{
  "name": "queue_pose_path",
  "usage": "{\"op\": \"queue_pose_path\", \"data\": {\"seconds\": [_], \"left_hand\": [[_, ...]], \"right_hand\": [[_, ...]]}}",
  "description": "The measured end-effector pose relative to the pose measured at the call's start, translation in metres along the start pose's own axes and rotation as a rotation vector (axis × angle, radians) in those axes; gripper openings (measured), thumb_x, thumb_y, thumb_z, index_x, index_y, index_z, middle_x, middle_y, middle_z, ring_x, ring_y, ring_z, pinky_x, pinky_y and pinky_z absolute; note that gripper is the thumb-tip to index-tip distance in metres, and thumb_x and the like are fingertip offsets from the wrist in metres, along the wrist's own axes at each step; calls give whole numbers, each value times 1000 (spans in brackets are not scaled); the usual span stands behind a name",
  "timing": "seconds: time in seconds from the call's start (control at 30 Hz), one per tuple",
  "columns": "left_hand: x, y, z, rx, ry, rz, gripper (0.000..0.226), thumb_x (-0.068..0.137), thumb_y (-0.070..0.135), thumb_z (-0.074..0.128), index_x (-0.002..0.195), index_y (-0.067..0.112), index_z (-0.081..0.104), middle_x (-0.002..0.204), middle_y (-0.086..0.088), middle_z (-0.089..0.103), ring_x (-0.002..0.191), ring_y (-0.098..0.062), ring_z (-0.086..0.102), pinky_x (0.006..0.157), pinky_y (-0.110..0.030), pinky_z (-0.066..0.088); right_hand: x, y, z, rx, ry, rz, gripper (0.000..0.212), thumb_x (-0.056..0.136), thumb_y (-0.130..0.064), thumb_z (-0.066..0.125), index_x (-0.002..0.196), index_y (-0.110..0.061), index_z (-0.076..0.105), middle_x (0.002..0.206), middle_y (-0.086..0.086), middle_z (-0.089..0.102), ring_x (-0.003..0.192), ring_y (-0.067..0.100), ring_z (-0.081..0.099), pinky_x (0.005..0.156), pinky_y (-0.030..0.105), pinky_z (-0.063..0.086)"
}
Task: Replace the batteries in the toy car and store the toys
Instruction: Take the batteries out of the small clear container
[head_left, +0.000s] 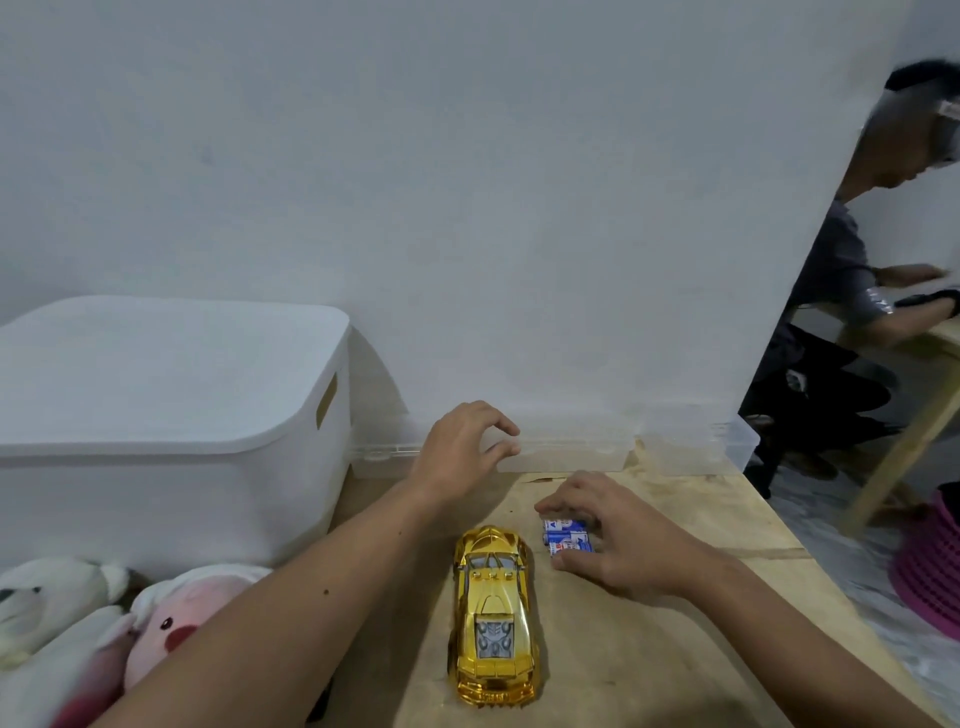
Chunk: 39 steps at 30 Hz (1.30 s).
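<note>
Plywood tabletop (649, 649) meets a white wall; a lidded white bin (171, 415) sits at left, plush toys (104, 623) lower left. The gold toy car (492, 618) rests upright at lower centre. Just right of it, the right hand (618, 535) cups the blue batteries (569, 538), fingers narrowed around them. The left hand (462, 449) hovers loosely curled, holding nothing, by a clear case (566, 454). Gather all cells together; turn the car over before fitting.

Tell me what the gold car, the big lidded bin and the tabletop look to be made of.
Toy car: likely plastic with a mirror-like gold chrome coating; it shows sharp reflections. Storage bin: matte white plastic by the look, with smooth rounded corners and a cut-out handle slot. Table: bare light wood, probably plywood; grain and seam lines show, unvarnished.
</note>
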<state>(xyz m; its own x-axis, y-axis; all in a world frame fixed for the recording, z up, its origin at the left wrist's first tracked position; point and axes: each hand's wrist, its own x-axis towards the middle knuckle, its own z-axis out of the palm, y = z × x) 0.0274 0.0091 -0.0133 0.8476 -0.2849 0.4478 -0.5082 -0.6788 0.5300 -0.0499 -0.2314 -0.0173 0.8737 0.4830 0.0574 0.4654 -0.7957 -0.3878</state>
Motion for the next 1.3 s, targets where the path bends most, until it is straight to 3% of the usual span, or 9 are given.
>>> {"op": "queue_pose_path", "data": {"seconds": [0.13,0.27,0.53,0.73,0.8,0.93,1.07,1.17,1.3], "left_hand": [[-16,-16,-20,55,60,-67,33,92,36,78,123,26,68,133,5,62,127,-12,52,109,-32,43],[-40,-33,-37,84,137,-204,54,87,10,82,136,12,59,143,-8,51,138,-23,43,109,-17,27],[-43,-42,-50,315,86,-421,71,92,9,69,154,22,37,154,-1,42,144,-24,43,122,-38,36],[-41,-50,-41,371,164,-416,26,105,13,48,123,18,67,131,-5,65,120,-26,59,108,-41,48],[-39,-52,-40,284,169,-416,21,101,10,56,117,17,68,127,-7,66,117,-27,60,105,-41,49],[-41,-62,-37,280,231,-361,38,91,0,66,120,25,64,128,-4,65,119,-24,58,98,-27,44],[-35,-64,-34,133,334,-258,32,88,-12,62,104,12,76,120,-20,69,120,-43,59,102,-50,49],[-36,-71,-26,84,437,-214,28,88,-11,60,90,13,74,101,-13,72,103,-36,65,92,-48,54],[-33,-91,-22,59,413,-177,35,92,0,62,96,34,66,99,2,68,98,-25,65,85,-53,58]], "right_hand": [[17,-6,-15,37,98,-93,46,89,-55,73,132,-40,63,122,-24,54,116,-4,50,95,15,41],[54,-22,-20,76,231,-145,31,92,-44,74,122,-36,70,113,-21,62,108,0,56,90,20,44],[117,-46,3,-83,206,-109,53,89,-53,74,137,-34,62,148,-10,53,139,12,43,117,39,37],[127,-37,15,-15,259,-68,46,88,-47,77,130,-32,65,140,-12,60,133,11,50,111,36,43],[127,-34,15,19,271,-79,43,89,-48,76,128,-33,66,138,-12,62,131,10,51,110,36,44],[128,-30,11,130,305,-72,37,91,-49,74,124,-32,70,130,-12,66,123,9,57,108,37,47],[132,-27,8,244,353,-57,24,91,-50,72,111,-37,74,119,-17,69,116,7,61,105,43,50],[134,-30,6,254,312,-48,22,89,-52,75,107,-38,75,117,-19,68,112,5,59,102,41,50],[133,-32,11,151,267,-73,34,86,-51,78,116,-36,73,124,-16,64,120,7,51,105,39,45]]}}
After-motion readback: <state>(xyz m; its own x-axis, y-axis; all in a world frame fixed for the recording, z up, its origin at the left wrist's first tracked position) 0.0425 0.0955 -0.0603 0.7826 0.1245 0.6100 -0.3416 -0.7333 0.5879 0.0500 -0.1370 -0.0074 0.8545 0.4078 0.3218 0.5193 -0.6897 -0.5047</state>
